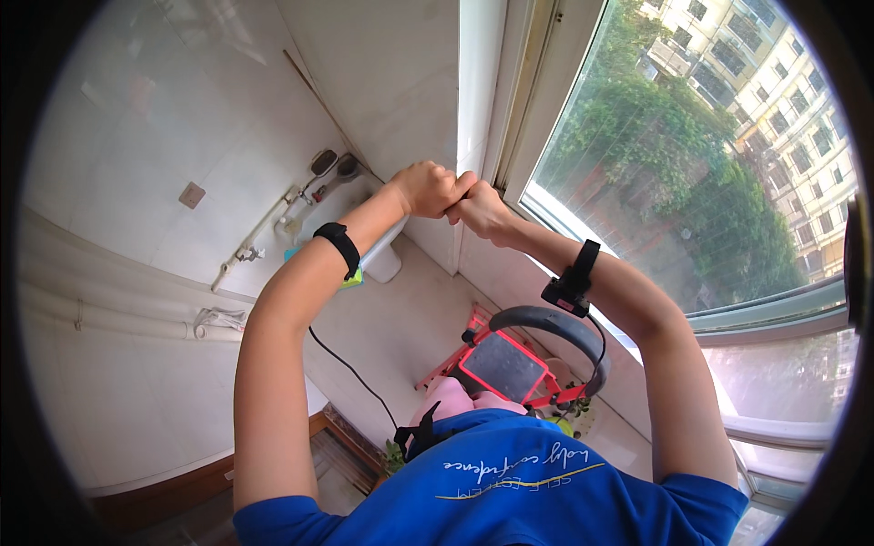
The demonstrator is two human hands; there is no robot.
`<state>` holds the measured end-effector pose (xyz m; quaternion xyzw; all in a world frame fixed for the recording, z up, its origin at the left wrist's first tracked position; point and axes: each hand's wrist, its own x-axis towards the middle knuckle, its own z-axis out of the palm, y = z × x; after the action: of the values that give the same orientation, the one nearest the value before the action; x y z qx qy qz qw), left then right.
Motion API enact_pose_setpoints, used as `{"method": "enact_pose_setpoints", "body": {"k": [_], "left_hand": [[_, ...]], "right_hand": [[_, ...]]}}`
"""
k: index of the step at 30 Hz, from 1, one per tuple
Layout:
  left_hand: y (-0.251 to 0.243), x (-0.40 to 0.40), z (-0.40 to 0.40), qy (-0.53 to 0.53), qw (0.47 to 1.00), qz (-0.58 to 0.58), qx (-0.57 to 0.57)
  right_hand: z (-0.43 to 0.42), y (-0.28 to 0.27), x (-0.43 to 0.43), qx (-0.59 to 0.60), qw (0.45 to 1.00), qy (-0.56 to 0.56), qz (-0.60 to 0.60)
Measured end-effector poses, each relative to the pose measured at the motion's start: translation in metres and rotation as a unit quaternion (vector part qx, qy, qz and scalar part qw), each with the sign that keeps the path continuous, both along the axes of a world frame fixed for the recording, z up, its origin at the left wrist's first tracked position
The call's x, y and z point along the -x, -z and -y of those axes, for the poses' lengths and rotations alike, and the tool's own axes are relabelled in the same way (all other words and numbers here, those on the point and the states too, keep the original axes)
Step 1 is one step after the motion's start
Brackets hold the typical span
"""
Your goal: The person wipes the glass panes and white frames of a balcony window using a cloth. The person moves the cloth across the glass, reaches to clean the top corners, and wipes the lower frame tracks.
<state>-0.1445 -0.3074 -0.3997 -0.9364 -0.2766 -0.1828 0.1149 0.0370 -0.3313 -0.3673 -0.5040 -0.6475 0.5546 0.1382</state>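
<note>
My left hand (428, 190) and my right hand (483, 211) meet in front of me, beside the corner of the wall (471, 102) and the window frame (529, 136). The fingers of both are curled and touch one another. A small dark bit shows between them, but what it is cannot be told. Black straps with a cable are round both forearms, and the right one bears a small black device (567, 293).
Below stands a red step ladder (505, 365) with a dark tread and a curved grey padded bar (546, 317). A white sink (341, 198), taps (251, 254) and pipes lie to the left. The window pane (655, 170) is at the right; potted plants (392, 457) are low down.
</note>
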Motion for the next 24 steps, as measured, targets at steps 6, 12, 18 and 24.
{"method": "enact_pose_setpoints", "body": {"k": [6,12,18,24], "left_hand": [[-0.022,-0.032,0.018,-0.214,0.945,0.119,0.215],[-0.042,-0.043,0.04,-0.229,0.899,0.196,0.318],[-0.069,-0.065,0.03,-0.12,0.777,0.299,0.541],[-0.092,-0.088,0.025,-0.088,0.656,0.38,0.646]], "right_hand": [[-0.015,0.011,-0.03,-0.124,0.992,-0.024,0.003],[-0.01,-0.029,-0.081,0.124,0.97,0.02,-0.208],[-0.002,-0.03,-0.131,-0.029,0.951,0.074,-0.299],[0.01,-0.039,-0.177,-0.221,0.946,0.103,-0.213]]}}
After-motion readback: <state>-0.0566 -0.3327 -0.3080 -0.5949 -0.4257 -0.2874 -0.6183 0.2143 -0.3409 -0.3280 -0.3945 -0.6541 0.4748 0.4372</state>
